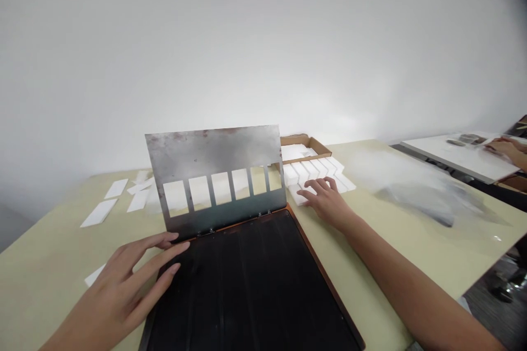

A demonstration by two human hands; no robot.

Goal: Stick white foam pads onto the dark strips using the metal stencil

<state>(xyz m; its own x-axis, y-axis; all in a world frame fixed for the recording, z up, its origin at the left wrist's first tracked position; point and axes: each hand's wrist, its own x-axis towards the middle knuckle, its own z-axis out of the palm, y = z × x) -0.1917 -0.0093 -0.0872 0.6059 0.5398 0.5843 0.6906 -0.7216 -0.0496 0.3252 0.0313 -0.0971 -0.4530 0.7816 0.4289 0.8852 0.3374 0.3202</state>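
A black flat board (247, 285) with an orange-brown edge lies in front of me. Hinged to its far side, a metal frame plate (222, 148) with a row of rectangular windows stands raised. My left hand (132, 279) is at the board's far left corner, fingers spread, fingertips over its edge, holding nothing. On the right, my right hand (327, 200) reaches to the stacked white cards (317, 170), its fingers apart and bent over the near stack. Whether the fingertips touch the cards I cannot tell for sure.
Loose white cards (99, 213) lie on the yellowish table (53, 263) at the left. Behind the stacks stands a cardboard box (322, 149) with white pieces inside. A clear plastic bag (420, 200) lies to the right. Farther right, another person's hands (508, 148) are over a white table (444, 148).
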